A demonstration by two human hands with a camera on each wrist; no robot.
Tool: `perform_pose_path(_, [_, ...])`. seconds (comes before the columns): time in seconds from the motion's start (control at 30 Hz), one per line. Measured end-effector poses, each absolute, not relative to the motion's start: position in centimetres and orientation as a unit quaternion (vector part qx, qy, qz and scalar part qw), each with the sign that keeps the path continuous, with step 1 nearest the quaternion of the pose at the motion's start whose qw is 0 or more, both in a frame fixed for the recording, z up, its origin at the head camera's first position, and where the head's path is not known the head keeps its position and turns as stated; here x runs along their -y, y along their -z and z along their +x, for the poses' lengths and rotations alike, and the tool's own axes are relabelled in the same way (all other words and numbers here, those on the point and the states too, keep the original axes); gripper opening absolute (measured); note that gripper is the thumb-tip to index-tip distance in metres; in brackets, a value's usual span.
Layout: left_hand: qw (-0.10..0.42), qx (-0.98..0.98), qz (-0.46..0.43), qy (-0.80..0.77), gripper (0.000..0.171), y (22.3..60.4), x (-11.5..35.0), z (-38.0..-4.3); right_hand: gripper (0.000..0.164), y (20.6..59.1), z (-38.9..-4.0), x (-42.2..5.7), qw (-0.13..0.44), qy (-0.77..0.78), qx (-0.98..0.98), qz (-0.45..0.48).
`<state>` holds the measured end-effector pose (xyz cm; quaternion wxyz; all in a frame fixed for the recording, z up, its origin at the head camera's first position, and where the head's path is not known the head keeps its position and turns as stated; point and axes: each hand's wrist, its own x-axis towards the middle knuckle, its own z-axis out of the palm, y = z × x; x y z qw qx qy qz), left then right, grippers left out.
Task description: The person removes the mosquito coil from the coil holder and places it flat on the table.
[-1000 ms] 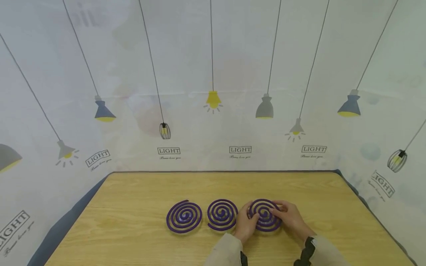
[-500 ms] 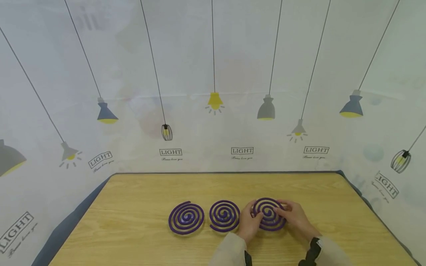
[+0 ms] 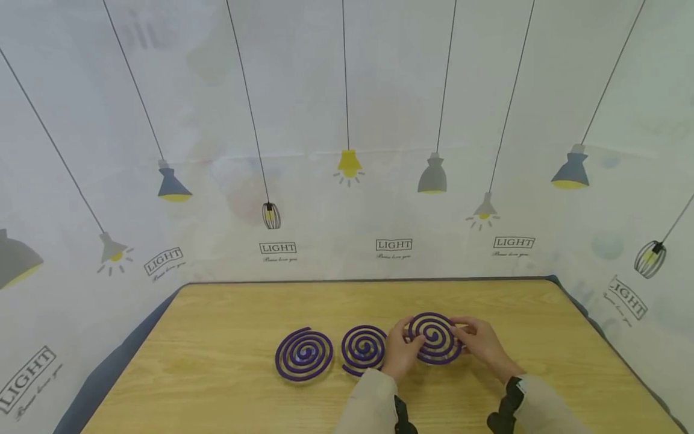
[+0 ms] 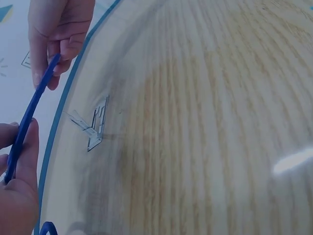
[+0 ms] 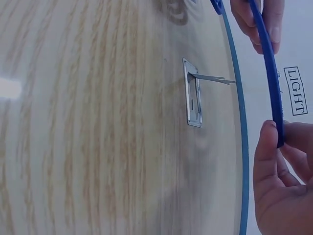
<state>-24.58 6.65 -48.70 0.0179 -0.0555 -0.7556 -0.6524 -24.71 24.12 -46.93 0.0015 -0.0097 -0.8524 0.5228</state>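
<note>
Above the table [image 3: 217, 337], left hand [image 3: 402, 352] and right hand [image 3: 482, 342] pinch a purple coil [image 3: 432, 336]; nearby lies a bracket [image 5: 194, 115], perhaps metal.

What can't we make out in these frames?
- Middle coil: head view, right edge hidden by left hand.
- Held coil: wrist views, spiral face not visible, seen edge-on.
- Blue loop: left wrist view, mostly cut off by bottom edge.
- Script under LIGHT: head view, too small to read reliably.
</note>
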Motion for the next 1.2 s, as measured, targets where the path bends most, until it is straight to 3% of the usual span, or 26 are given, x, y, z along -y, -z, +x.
perform_pose_path(0.43, [0.039, 0.724, 0.007, 0.689, 0.04, 48.6, -7.0, -24.4, 0.034, 47.0, -25.3, -24.2, 0.003, -0.566, 0.823, -0.047])
perform_pose_path(0.73, [0.026, 0.664, 0.062, 0.745, 0.052, 48.6, -7.4, -24.9, 0.035, 47.2, -25.8, -24.1, 0.041, -0.585, 0.808, -0.049])
perform_pose_path(0.97, [0.017, 0.648, 0.107, 0.754, 0.04, 48.6, -7.4, -25.0, 0.034, 47.1, -26.3, -23.8, 0.044, -0.591, 0.802, -0.078])
perform_pose_path(1.2, [0.068, 0.627, 0.12, 0.767, 0.033, 48.6, -7.4, -25.5, 0.033, 46.9, -27.2, -23.6, 0.046, -0.6, 0.795, -0.075])
